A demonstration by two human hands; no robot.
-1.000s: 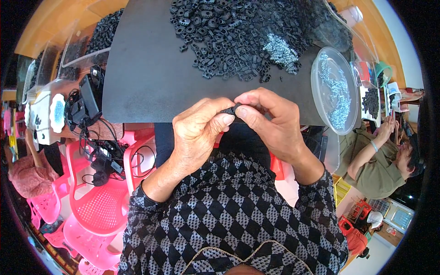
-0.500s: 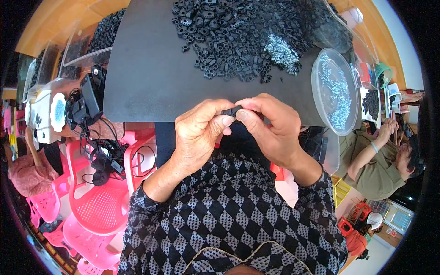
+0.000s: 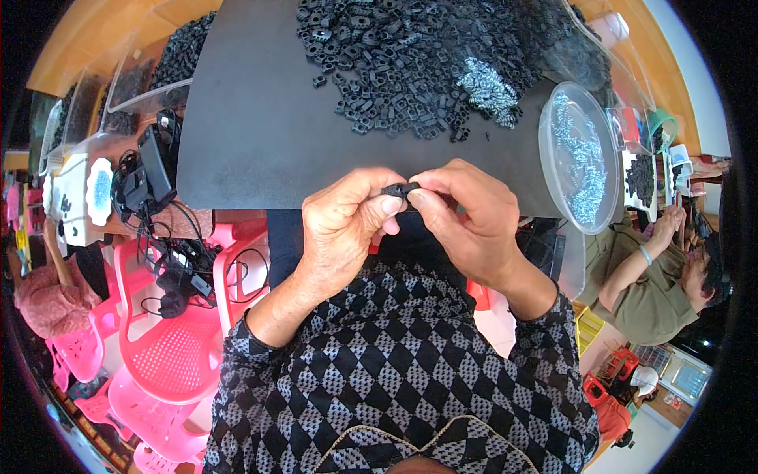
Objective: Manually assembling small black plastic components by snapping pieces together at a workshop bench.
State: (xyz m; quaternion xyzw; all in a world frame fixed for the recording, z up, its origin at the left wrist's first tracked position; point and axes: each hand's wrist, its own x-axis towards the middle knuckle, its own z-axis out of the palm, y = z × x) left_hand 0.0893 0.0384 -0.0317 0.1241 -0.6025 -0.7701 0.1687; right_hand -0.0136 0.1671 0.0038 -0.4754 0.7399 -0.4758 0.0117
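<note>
A diamond-patterned shirt [image 3: 403, 347] is filling the nearest space, its sleeves covering the forearms partway. In front of it, the left hand [image 3: 335, 217] is clamping one end of a small black part [image 3: 400, 189] between thumb and forefinger, and the right hand [image 3: 474, 217] is pinching the other end, the fingertips of both nearly meeting. The part is showing over the near edge of a dark table [image 3: 253, 134]. To the left, a pink chair [image 3: 170, 363] is standing beside the person. At the table's right edge, a round clear tub [image 3: 550, 170] is holding small silvery pieces. Farther off, a wide pile of black parts [image 3: 395, 63] is covering the table, with a silvery heap [image 3: 488, 91] lying against it, while a co-worker [image 3: 647, 300] in green is sitting beyond the tub
</note>
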